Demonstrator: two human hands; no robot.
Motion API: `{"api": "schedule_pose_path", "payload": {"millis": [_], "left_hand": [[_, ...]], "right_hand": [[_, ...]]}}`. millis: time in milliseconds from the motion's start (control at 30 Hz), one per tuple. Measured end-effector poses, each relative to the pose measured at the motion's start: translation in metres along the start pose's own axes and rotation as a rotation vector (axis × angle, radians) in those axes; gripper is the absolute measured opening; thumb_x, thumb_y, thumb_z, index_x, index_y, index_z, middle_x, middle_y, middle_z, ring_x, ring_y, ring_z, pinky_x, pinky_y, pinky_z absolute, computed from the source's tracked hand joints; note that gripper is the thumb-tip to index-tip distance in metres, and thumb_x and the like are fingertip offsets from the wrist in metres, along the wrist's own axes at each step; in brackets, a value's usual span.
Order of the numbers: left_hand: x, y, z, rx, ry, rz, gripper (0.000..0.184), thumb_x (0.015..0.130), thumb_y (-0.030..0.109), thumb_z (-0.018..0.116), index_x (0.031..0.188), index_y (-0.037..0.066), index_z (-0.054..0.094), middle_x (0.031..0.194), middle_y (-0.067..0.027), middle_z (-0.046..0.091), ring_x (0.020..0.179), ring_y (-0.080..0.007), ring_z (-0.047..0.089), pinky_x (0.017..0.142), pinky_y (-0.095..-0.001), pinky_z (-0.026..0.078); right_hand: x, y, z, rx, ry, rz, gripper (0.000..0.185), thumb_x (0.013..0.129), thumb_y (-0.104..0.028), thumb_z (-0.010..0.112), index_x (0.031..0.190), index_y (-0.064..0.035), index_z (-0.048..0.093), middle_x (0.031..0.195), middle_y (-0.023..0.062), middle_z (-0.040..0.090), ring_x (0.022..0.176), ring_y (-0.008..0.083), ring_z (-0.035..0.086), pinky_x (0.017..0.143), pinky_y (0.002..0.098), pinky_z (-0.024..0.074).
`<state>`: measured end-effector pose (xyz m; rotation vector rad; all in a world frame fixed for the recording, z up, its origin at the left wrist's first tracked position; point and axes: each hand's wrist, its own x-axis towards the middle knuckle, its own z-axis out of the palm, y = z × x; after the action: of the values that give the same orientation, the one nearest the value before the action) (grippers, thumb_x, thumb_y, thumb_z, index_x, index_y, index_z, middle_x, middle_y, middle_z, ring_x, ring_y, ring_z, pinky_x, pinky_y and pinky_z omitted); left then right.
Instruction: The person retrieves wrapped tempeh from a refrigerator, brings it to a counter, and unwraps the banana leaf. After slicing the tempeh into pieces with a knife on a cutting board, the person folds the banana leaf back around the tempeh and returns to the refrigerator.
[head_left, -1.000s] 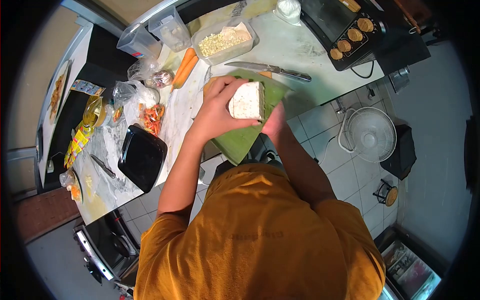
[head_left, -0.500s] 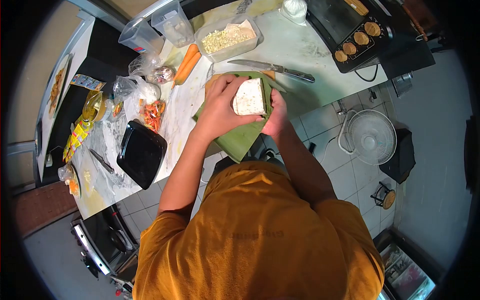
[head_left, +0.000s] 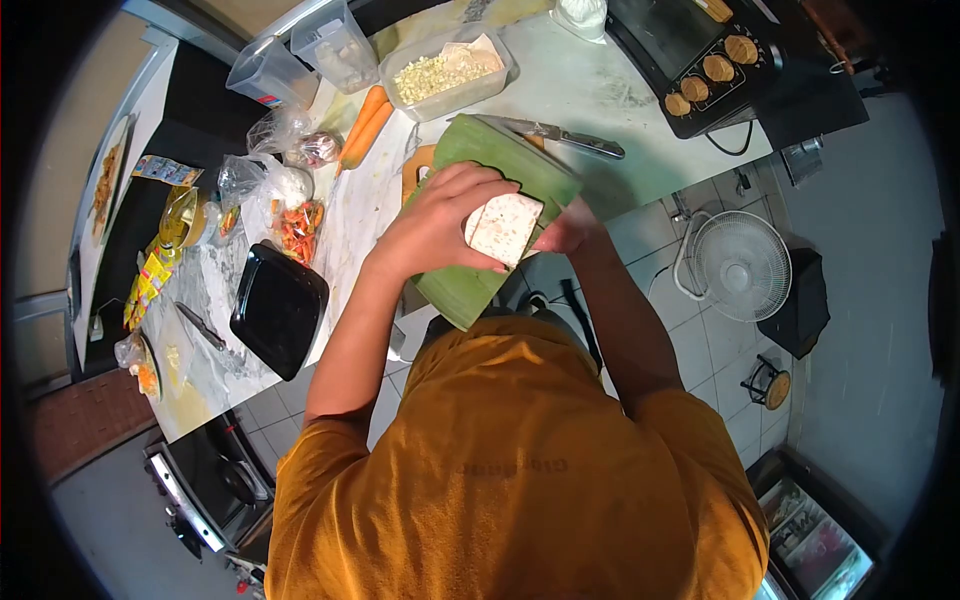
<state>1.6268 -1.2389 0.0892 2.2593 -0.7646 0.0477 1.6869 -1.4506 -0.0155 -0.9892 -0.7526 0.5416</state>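
A pale, speckled block of tempeh (head_left: 504, 228) is gripped in my left hand (head_left: 440, 222), the thumb at its near side and the fingers over its far side. Behind and beneath the block spreads a green banana leaf (head_left: 462, 292), opened out wide. My right hand (head_left: 568, 230) is closed on the leaf's right side, its fingertips partly hidden by the leaf. Just beyond the leaf a knife (head_left: 585, 143) lies on the counter, its blade partly covered. A wooden board (head_left: 418, 165) peeks out under the leaf.
Carrots (head_left: 365, 128) and a plastic tub of chopped pale pieces (head_left: 445, 85) stand at the back. To the left are a black tray (head_left: 280, 310), bagged vegetables (head_left: 298, 230) and a second knife (head_left: 200, 325). A toaster oven (head_left: 700, 60) sits back right; a fan (head_left: 742, 268) stands right.
The leaf has been unfolded and raised, now spreading beyond the tempeh and over part of the knife blade. The tempeh is tilted and slightly nearer; my right hand has shifted right with the leaf.
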Motion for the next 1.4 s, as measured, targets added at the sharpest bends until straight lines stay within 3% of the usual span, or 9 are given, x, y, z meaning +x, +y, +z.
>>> {"api": "schedule_pose_path", "payload": {"millis": [267, 667, 767, 867, 967, 1067, 1167, 1267, 1400], "left_hand": [[0.005, -0.012, -0.007, -0.092, -0.022, 0.066, 0.069, 0.052, 0.025, 0.096, 0.108, 0.011, 0.057, 0.133, -0.0092, 0.062, 0.128, -0.0344, 0.052, 0.11, -0.0456, 0.041], [-0.004, -0.007, -0.003, 0.021, 0.162, -0.183, 0.12, 0.04, 0.047, 0.098, 0.143, 0.008, 0.048, 0.142, -0.0195, 0.046, 0.135, -0.0403, 0.042, 0.113, -0.0478, 0.036], [-0.001, 0.001, 0.008, 0.104, 0.176, -0.227, 0.116, 0.05, 0.042, 0.096, 0.144, 0.002, 0.042, 0.141, -0.0219, 0.049, 0.134, -0.0414, 0.044, 0.114, -0.0474, 0.036], [0.002, -0.001, 0.01, 0.044, 0.181, -0.278, 0.111, 0.053, 0.037, 0.093, 0.143, -0.001, 0.042, 0.141, -0.0218, 0.049, 0.133, -0.0406, 0.046, 0.113, -0.0465, 0.036], [0.001, -0.007, 0.007, 0.009, 0.148, -0.254, 0.107, 0.054, 0.033, 0.091, 0.144, 0.0, 0.042, 0.141, -0.0216, 0.049, 0.133, -0.0394, 0.047, 0.113, -0.0456, 0.037], [-0.001, -0.012, 0.001, -0.01, 0.124, -0.179, 0.106, 0.054, 0.029, 0.09, 0.144, 0.002, 0.043, 0.141, -0.0209, 0.049, 0.134, -0.0385, 0.047, 0.113, -0.0448, 0.038], [0.0, -0.011, -0.004, -0.042, 0.099, -0.132, 0.106, 0.052, 0.027, 0.091, 0.145, 0.005, 0.044, 0.142, -0.02, 0.049, 0.135, -0.0379, 0.046, 0.114, -0.0441, 0.038], [0.0, -0.011, -0.01, -0.054, 0.066, -0.115, 0.107, 0.052, 0.026, 0.091, 0.145, 0.006, 0.044, 0.143, -0.0192, 0.049, 0.136, -0.0373, 0.046, 0.114, -0.0436, 0.037], [0.0, -0.01, -0.016, -0.069, 0.053, -0.118, 0.106, 0.051, 0.025, 0.091, 0.144, 0.007, 0.044, 0.144, -0.0184, 0.048, 0.136, -0.0369, 0.046, 0.114, -0.0428, 0.037]], "right_hand": [[-0.01, 0.003, 0.005, 0.434, 0.097, 0.141, 0.093, 0.06, -0.029, 0.084, 0.141, -0.003, 0.048, 0.131, 0.0072, 0.06, 0.12, 0.0199, 0.06, 0.1, 0.037, 0.051], [-0.003, 0.004, 0.013, -0.461, 0.196, -0.123, 0.087, 0.078, -0.031, 0.084, 0.149, -0.0075, 0.04, 0.15, 0.0087, 0.046, 0.136, 0.0257, 0.047, 0.113, 0.0437, 0.0419], [-0.003, -0.001, 0.016, 0.948, 0.311, 0.202, 0.079, 0.089, -0.035, 0.075, 0.153, -0.0094, 0.035, 0.154, 0.0088, 0.04, 0.139, 0.0262, 0.044, 0.115, 0.0455, 0.04], [-0.007, 0.01, 0.012, 0.021, 0.264, 0.075, 0.075, 0.094, -0.035, 0.068, 0.154, -0.0102, 0.031, 0.156, 0.0088, 0.038, 0.14, 0.0254, 0.043, 0.116, 0.0463, 0.0384], [-0.018, 0.031, 0.0, 0.287, 0.176, 0.038, 0.077, 0.093, -0.036, 0.069, 0.155, -0.0106, 0.03, 0.156, 0.008, 0.037, 0.139, 0.0243, 0.044, 0.116, 0.0453, 0.0386], [-0.038, 0.068, -0.024, -1.008, 0.222, -0.146, 0.076, 0.094, -0.036, 0.068, 0.155, -0.0113, 0.03, 0.156, 0.0073, 0.038, 0.14, 0.022, 0.042, 0.117, 0.0421, 0.037], [-0.037, 0.065, -0.022, -0.554, 0.275, -0.144, 0.073, 0.096, -0.037, 0.066, 0.155, -0.012, 0.031, 0.157, 0.0066, 0.038, 0.141, 0.0203, 0.04, 0.118, 0.039, 0.0342], [-0.037, 0.08, -0.028, 0.846, 0.256, -0.097, 0.07, 0.099, -0.04, 0.061, 0.155, -0.0106, 0.031, 0.157, 0.0069, 0.038, 0.142, 0.0205, 0.038, 0.119, 0.0377, 0.0305], [-0.042, 0.07, -0.023, -0.346, 0.33, -0.283, 0.07, 0.1, -0.042, 0.057, 0.155, -0.0071, 0.031, 0.158, 0.0075, 0.038, 0.143, 0.0216, 0.038, 0.119, 0.0375, 0.0296]]}}
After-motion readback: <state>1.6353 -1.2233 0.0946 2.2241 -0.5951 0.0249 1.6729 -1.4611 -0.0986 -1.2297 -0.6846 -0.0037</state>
